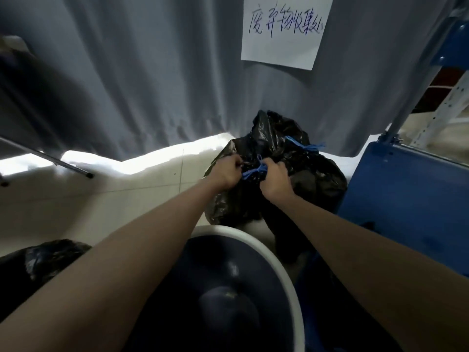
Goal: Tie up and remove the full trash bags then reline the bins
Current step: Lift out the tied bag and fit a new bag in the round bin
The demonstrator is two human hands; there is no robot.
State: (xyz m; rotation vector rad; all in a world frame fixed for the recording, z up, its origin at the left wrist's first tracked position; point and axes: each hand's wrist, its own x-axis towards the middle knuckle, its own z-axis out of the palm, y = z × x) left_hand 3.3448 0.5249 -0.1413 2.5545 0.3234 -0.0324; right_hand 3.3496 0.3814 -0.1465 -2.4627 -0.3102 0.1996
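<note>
Pretty dim overall; bright light spills under the curtain point(152, 72) onto the floor point(142, 161) (blown out there). Soft focus, wide-angle bending at the edges.

Premises: a waste-collection corner in a storage or warehouse area. Evidence: handwritten paper sign point(286, 30) pinned to grey curtain point(142, 72), blue industrial shelving point(449, 47), tiled floor point(106, 194), tied black trash bags point(304, 179), unlined bin point(256, 245).
</note>
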